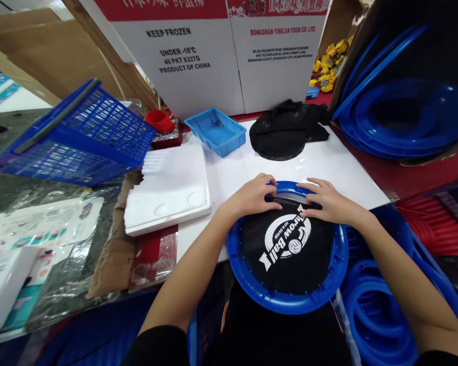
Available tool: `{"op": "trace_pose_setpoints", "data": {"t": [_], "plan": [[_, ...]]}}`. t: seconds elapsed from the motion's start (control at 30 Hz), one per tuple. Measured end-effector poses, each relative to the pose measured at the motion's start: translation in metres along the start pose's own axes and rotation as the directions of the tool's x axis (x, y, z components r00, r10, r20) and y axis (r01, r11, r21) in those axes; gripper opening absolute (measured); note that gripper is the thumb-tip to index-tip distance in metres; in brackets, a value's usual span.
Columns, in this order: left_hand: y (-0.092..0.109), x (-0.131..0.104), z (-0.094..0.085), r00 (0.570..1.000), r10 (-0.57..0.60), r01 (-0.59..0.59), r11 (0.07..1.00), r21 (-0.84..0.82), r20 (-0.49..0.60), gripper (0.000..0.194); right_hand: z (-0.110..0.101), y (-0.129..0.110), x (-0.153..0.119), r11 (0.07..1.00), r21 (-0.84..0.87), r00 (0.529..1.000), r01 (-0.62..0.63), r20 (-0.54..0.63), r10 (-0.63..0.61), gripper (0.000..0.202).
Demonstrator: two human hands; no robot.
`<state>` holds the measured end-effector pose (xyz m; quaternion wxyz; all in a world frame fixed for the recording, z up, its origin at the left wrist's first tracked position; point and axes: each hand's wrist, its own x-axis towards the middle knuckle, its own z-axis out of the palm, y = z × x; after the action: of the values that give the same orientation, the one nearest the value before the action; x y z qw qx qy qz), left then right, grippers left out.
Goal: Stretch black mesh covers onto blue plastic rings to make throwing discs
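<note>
A round blue plastic ring (288,304) lies before me, its far edge over the white work surface and its near edge at my lap. Black mesh (286,279) printed "Throw Ball" in white spans most of it, with a gap along the far rim. My left hand (256,195) curls its fingers over the far rim, thumb on the mesh edge. Just to the right, my right hand (326,202) reaches across the rim, thumb and fingers closed on rim and mesh. More black mesh pieces (282,129) lie in a pile beyond the ring.
A light-blue tray (217,133) and a white foam block (171,188) sit to the left, near a tilted blue basket (95,129). White cartons (206,86) stand behind. Blue rings (408,114) fill a box at right; more blue rings (377,310) lie below my right arm.
</note>
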<state>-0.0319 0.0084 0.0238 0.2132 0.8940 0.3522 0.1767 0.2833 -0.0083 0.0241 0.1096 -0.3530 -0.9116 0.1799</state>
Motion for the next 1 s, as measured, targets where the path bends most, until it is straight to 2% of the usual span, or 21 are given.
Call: {"op": "trace_pose_setpoints", "data": {"t": [0.07, 0.17, 0.23, 0.3, 0.43, 0.53, 0.77, 1.0], "plan": [[-0.007, -0.002, -0.006, 0.999, -0.026, 0.027, 0.997, -0.073, 0.02, 0.027, -0.004, 0.001, -0.006, 0.996, 0.083, 0.998, -0.032, 0.053, 0.027, 0.035], [-0.014, -0.002, -0.013, 0.998, 0.008, 0.003, 0.98, -0.197, 0.058, 0.018, -0.007, 0.002, -0.015, 0.96, 0.27, 0.995, -0.07, 0.093, 0.046, 0.029], [-0.016, -0.001, -0.015, 0.998, 0.013, 0.003, 0.962, -0.274, 0.053, 0.016, -0.006, 0.002, -0.019, 0.923, 0.373, 0.995, -0.097, 0.064, 0.078, 0.027], [-0.016, 0.0, -0.015, 0.999, -0.031, 0.039, 0.944, -0.327, 0.03, 0.016, -0.003, 0.002, -0.021, 0.897, 0.427, 0.993, -0.11, -0.001, 0.122, 0.024], [-0.013, 0.0, -0.012, 0.987, -0.159, 0.144, 0.922, -0.359, -0.012, 0.015, 0.006, 0.004, -0.025, 0.899, 0.421, 0.963, -0.12, -0.172, 0.209, 0.021], [-0.012, -0.001, -0.012, 0.977, -0.212, 0.197, 0.919, -0.341, -0.006, 0.016, 0.012, 0.007, -0.027, 0.898, 0.424, 0.938, -0.12, -0.249, 0.243, 0.019], [-0.012, -0.002, -0.012, 0.96, -0.279, 0.254, 0.898, -0.358, -0.018, 0.016, 0.015, 0.013, -0.025, 0.86, 0.488, 0.915, -0.149, -0.262, 0.307, 0.02], [-0.018, 0.001, -0.003, 0.949, -0.312, 0.263, 0.863, -0.431, -0.045, 0.015, 0.011, 0.015, -0.024, 0.826, 0.541, 0.922, -0.159, -0.216, 0.32, 0.024]]}}
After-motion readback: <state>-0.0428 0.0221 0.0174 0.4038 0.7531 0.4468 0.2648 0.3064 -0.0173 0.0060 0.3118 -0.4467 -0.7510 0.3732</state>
